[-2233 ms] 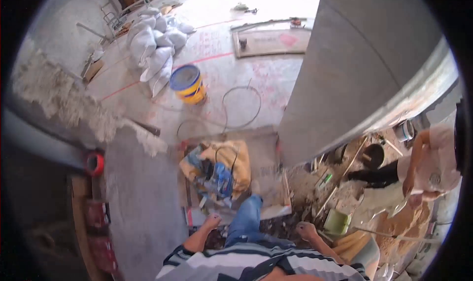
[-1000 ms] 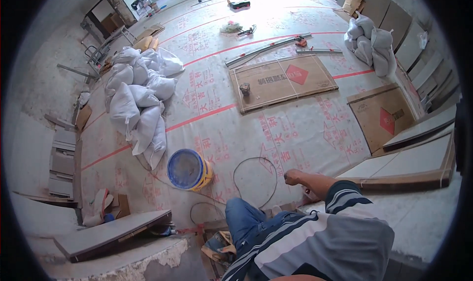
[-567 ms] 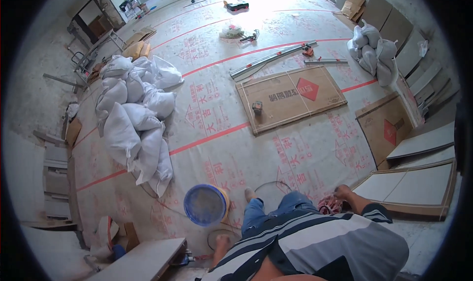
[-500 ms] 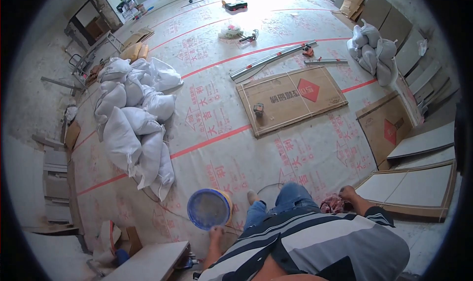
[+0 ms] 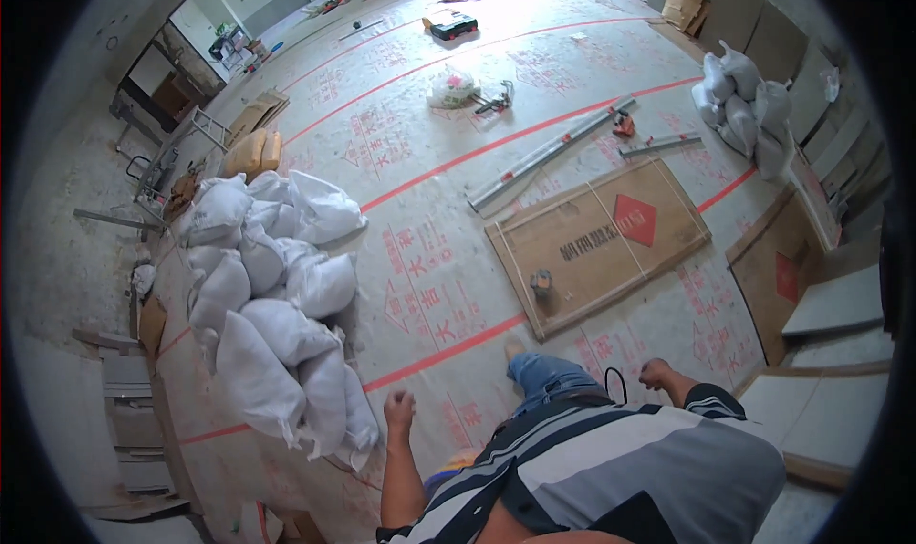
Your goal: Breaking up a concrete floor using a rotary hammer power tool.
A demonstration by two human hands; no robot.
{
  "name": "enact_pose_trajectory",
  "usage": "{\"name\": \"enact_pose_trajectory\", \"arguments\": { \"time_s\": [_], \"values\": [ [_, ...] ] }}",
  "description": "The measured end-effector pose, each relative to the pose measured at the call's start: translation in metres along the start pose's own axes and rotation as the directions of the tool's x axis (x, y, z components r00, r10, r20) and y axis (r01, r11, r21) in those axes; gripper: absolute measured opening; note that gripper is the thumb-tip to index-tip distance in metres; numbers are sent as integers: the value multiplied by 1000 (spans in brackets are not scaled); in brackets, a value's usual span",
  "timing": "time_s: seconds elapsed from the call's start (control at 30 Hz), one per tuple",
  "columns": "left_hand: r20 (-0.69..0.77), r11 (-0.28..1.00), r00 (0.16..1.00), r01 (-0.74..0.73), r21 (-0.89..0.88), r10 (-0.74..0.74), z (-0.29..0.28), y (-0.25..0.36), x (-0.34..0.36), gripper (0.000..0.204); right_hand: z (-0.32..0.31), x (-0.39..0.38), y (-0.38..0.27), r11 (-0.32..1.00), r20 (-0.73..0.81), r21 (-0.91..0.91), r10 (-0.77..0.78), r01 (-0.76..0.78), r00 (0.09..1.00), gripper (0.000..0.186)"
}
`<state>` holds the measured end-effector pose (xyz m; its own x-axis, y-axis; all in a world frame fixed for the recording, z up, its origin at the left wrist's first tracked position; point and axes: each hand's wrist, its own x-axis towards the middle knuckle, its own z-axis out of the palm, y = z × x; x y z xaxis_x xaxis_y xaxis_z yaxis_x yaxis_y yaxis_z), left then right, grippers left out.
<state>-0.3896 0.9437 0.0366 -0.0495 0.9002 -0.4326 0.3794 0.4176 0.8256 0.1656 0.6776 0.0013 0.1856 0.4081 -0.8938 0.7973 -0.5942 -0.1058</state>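
My left hand is raised over the floor sheeting, nearest the pile of white sacks. Its fingers are curled in, and nothing shows in them. My right hand hangs at my right side with its fingers folded, also with nothing visible in it. Beside it, a thin black loop sticks up by my leg, apart from the hand. A flat cardboard package, strapped and marked with a red diamond, lies ahead, with a small dark device on it. My body mostly hides a blue-and-yellow bucket.
Metal rails and a small orange tool lie beyond the package. Farther off are a clamp, a plastic bag and a black toolbox. More white sacks and leaning boards line the right wall.
I have moved forward, closer to the cardboard package. The bucket has slipped back beside my body, and the reddish bundle by my right hand is out of sight. My left forearm is higher.
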Motion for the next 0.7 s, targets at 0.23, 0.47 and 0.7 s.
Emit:
{"name": "enact_pose_trajectory", "arguments": {
  "time_s": [0.23,0.47,0.7],
  "values": [
    [26,902,905,421,95,-425,-40,-110,14,17,-259,59,-177,883,-522,321,-137,343,842,22],
    [92,703,976,75,708,-196,-58,-88,204,14,-374,157,-262,953,-361,205,-140,225,922,29],
    [344,855,939,-163,492,-20,-70,70,434,15,-418,191,-327,882,-37,455,154,-121,987,28]
  ]
}}
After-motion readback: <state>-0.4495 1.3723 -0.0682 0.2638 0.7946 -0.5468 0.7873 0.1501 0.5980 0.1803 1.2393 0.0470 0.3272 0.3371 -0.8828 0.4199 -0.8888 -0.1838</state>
